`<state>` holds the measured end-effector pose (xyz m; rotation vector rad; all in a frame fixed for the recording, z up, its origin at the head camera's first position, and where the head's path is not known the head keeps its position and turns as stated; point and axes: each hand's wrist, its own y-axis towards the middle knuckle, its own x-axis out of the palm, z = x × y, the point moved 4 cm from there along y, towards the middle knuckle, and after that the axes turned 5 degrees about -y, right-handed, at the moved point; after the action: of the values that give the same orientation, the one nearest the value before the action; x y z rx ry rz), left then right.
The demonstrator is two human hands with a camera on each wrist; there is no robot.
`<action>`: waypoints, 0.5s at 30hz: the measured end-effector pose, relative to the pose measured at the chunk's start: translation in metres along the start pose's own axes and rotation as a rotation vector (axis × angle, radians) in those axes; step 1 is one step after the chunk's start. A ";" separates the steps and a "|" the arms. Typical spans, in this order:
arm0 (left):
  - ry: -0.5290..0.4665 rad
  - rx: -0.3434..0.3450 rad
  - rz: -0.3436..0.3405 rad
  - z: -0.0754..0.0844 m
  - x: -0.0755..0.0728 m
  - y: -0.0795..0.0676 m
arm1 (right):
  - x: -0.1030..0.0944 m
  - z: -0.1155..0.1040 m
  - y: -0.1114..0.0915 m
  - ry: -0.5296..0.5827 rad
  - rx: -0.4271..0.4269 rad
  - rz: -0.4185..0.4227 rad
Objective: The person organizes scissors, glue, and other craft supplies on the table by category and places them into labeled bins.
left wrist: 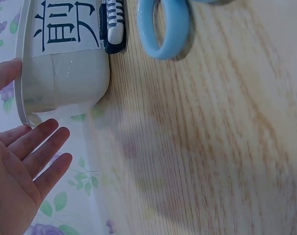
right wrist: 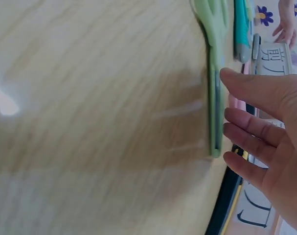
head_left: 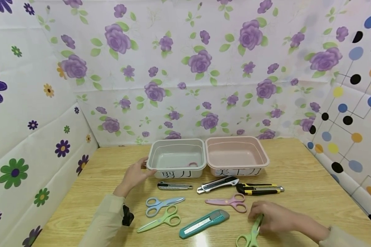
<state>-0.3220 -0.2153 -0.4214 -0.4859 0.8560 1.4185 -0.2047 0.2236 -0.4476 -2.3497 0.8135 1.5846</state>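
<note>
Wooden surface (head_left: 312, 192) carries green scissors (right wrist: 216, 58) beside right hand (head_left: 273, 216), fingers apart; left hand (head_left: 134, 175), fingers also apart, touches grey box (left wrist: 72, 73). Scissors seem light, stiff, smooth; best gripped near the pivot.

And there's the left arm (head_left: 102, 219), stretched forward over the tabletop (head_left: 300, 178), its left hand (head_left: 136, 175) short of the far left corner, left thumb (left wrist: 5, 76) set apart, left fingers (left wrist: 46, 149) loosely extended and slightly spread! Across to the right arm (head_left: 315, 230), slanting in from the right edge: the right hand (head_left: 275, 216) sits low, right thumb (right wrist: 258, 93) parted from gently bent right fingers (right wrist: 253, 139).
</note>
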 end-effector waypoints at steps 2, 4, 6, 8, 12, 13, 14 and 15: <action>0.000 -0.007 -0.004 0.000 0.000 0.000 | 0.002 0.001 -0.002 -0.009 -0.005 0.001; 0.002 -0.010 -0.008 0.000 0.000 0.000 | 0.005 0.002 -0.003 -0.009 0.003 -0.010; 0.002 -0.013 -0.011 0.000 0.000 0.000 | 0.008 0.004 -0.004 -0.010 0.009 -0.020; 0.006 -0.013 -0.012 0.001 -0.001 0.000 | 0.010 0.005 -0.004 -0.009 0.009 -0.028; 0.010 -0.008 -0.008 0.001 0.000 0.000 | 0.013 0.007 -0.005 0.006 0.017 -0.056; 0.011 -0.006 -0.007 0.000 0.000 0.000 | 0.013 0.008 -0.005 0.012 0.020 -0.064; 0.011 -0.004 -0.007 0.000 0.000 0.000 | 0.013 0.008 -0.005 0.015 0.023 -0.071; 0.009 -0.003 -0.006 0.000 0.000 0.000 | 0.014 0.008 -0.005 0.020 0.027 -0.076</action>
<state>-0.3217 -0.2156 -0.4215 -0.4971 0.8592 1.4133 -0.2048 0.2267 -0.4640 -2.3521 0.7361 1.5136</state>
